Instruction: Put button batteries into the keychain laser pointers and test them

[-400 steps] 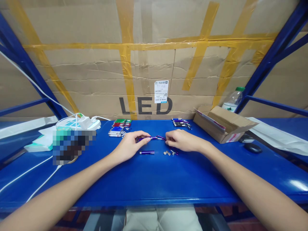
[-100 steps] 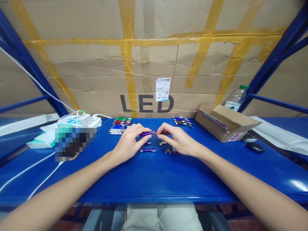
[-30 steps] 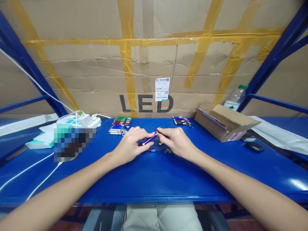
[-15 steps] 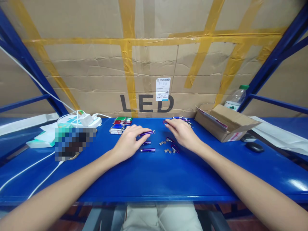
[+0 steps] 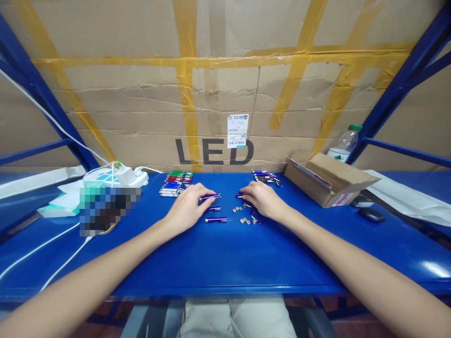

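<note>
My left hand (image 5: pixel 186 209) is closed in a pinch on a purple mini flashlight (image 5: pixel 209 197), its open-looking end facing right. Just below that hand, a purple tube (image 5: pixel 214 209) and a second purple tube (image 5: pixel 216 219) lie on the table, the upper one partly covered by my fingers. Across a small gap, my right hand (image 5: pixel 264 201) pinches a purple carabiner (image 5: pixel 239 195) low over the tabletop. Beneath its fingers are small groups of button cells (image 5: pixel 245 221) and another carabiner clip (image 5: pixel 257 218); one more clip is partly hidden.
Rows of green, red, blue and white pens or flashlights (image 5: pixel 176 183) lie behind my left hand. More dark and blue ones (image 5: pixel 265 178) are at the back right. An open cardboard box (image 5: pixel 334 183), a black mouse (image 5: pixel 371 214) and a power strip (image 5: pixel 116 177) flank the blue table (image 5: pixel 225 263).
My right hand has come toward me from the back of the table, bringing the carabiner down near the button cells. My left hand has shifted slightly, still on the flashlight.
</note>
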### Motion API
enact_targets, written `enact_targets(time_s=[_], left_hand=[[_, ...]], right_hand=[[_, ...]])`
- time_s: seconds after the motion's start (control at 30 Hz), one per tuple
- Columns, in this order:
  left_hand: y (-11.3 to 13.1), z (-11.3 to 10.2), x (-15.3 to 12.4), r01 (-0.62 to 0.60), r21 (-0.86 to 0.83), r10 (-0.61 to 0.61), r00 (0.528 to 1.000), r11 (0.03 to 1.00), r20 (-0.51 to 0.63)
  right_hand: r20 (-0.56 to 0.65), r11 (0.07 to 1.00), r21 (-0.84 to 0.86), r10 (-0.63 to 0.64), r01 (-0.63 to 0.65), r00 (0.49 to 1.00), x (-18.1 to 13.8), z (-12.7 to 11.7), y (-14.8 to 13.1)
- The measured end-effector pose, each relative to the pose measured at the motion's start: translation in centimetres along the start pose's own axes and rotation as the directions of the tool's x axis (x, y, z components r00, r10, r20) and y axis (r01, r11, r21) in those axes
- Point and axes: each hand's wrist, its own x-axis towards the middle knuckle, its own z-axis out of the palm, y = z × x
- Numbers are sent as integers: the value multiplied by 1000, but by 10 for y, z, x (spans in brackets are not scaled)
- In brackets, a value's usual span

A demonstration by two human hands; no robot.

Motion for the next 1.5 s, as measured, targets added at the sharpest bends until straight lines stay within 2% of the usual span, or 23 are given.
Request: enact_targets(time_s=[0.2,0.47,0.63,0.73,0.87,1.13,1.33,1.5], left_hand=[[-1,0,0,10,-10,-10,1000,1000,2],[1,1,0,11,-60,-12,1000,998,-18],[3,0,0,-16,-115,13,999,993,-30],[5,0,-1,-69,-155,65,997,985,-33],[8,-1,-2,-150,-199,144,989,969,-42],[12,-4,-4,-234,-232,226,972,944,-62],[15,-5,-6,-253,-156,243,967,955,-81],[19,-6,-8,-238,-101,232,970,966,-71]], right_hand=[[-32,998,53,44,-42,999,1,-1,-1],[-74,998,56,16,-12,997,0,-1,-2],[-124,982,160,-80,99,989,-1,-8,-11],[-159,930,315,-145,190,977,-4,-13,-24],[-143,823,522,-174,223,974,-10,-19,-42],[-72,726,670,-143,154,987,-14,-24,-50],[-50,642,762,-65,80,997,-15,-27,-55],[-20,625,779,-69,59,997,-14,-27,-54]])
